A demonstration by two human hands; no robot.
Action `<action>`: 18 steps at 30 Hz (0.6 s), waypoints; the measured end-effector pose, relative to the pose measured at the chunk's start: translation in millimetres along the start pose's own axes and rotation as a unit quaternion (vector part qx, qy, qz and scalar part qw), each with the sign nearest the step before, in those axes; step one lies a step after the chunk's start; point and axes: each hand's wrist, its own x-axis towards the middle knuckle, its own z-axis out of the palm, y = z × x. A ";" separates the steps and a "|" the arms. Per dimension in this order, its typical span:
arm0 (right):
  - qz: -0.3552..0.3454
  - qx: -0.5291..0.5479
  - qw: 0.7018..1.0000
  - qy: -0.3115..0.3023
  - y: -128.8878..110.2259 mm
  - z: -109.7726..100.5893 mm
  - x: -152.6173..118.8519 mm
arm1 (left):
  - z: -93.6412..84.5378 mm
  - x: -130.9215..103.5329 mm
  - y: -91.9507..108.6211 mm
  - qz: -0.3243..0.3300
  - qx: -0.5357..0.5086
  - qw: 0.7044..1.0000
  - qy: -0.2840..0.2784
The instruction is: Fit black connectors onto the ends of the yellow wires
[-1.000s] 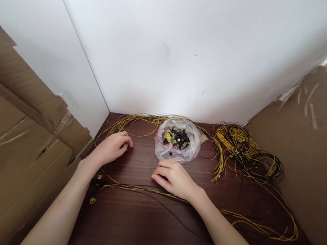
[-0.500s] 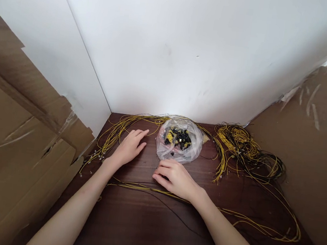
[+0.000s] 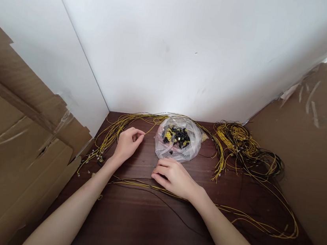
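My left hand [image 3: 128,144] pinches a thin yellow wire [image 3: 150,130] between thumb and forefinger, left of the plastic bag. That wire runs up toward the yellow and black wires lying along the wall. My right hand [image 3: 174,177] rests just in front of the bag, fingers curled and closed. What it holds, if anything, is too small to make out. The open clear plastic bag [image 3: 193,150] contains small black and yellow parts [image 3: 179,136]. Below my hands, a strand of yellow and black wires [image 3: 135,183] crosses the table, passing partly under my right wrist.
A tangled heap of yellow and black wires [image 3: 238,141] lies at the right. More wires with small pale ends [image 3: 95,154] lie at the left edge. Cardboard panels [image 3: 305,156] flank the dark wooden table [image 3: 138,230], with a white wall [image 3: 171,60] behind.
My left hand has gone from outstretched fingers to a pinch on the yellow wire. My right hand has kept almost the same place and pose. The view has shifted slightly.
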 end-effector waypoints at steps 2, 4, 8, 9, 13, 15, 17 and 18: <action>0.002 0.001 1.000 -0.004 -0.2 -0.3 -0.1 | 0.1 0.8 -0.9 -0.053 -0.055 0.997 0.022; 0.005 0.003 1.000 -0.007 -0.6 -0.6 -0.3 | 0.8 1.6 -2.4 -0.099 -0.106 0.989 0.037; 0.007 0.005 1.000 -0.009 -0.8 -1.0 -0.5 | 1.6 2.7 -3.7 -0.144 -0.187 0.971 0.050; 0.007 0.006 1.000 -0.009 -0.8 -1.1 -0.4 | 1.2 2.8 -3.4 -0.150 -0.206 0.965 0.054; 0.006 0.008 1.000 -0.011 -0.6 -1.4 0.1 | -1.8 2.6 -1.9 -0.171 -0.262 0.947 0.068; 0.008 0.007 1.000 -0.012 -0.6 -1.5 0.4 | -3.2 2.5 -1.6 -0.182 -0.270 0.943 0.069; 0.010 0.007 1.000 -0.013 -0.5 -1.5 0.5 | -3.8 2.4 -1.9 -0.188 -0.270 0.942 0.069; 0.011 0.008 1.000 -0.013 -0.4 -1.4 0.5 | -4.0 2.3 -2.2 -0.187 -0.268 0.943 0.067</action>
